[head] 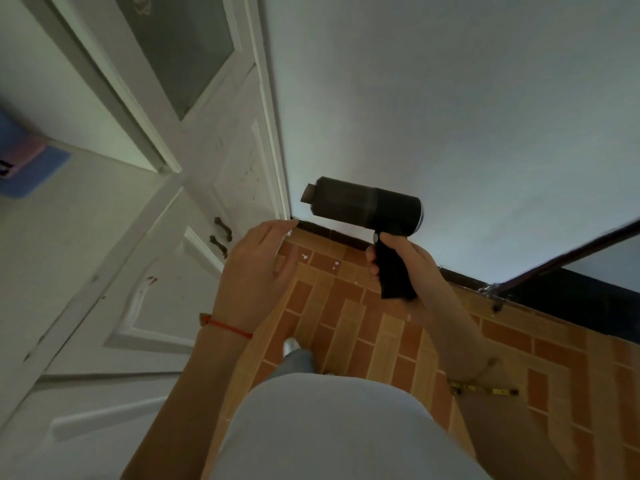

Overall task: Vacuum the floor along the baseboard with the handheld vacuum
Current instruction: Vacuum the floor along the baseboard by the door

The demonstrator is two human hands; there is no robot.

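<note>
A black handheld vacuum (360,206) shaped like a short cylinder with a pistol grip hangs in the air, its nozzle pointing left toward the corner. My right hand (403,259) is shut around its grip. My left hand (256,265) hovers just left of the vacuum, fingers apart and holding nothing. Below them runs the dark baseboard (332,233) along the foot of the white wall, meeting the orange and tan tiled floor (346,306). A few small white specks (304,256) lie on the tiles close to the baseboard.
A white cabinet (166,271) with two dark handles (221,233) stands at the left, reaching the corner. A dark rail (554,261) slants down to the floor at the right. My foot (291,346) is on the tiles below the hands.
</note>
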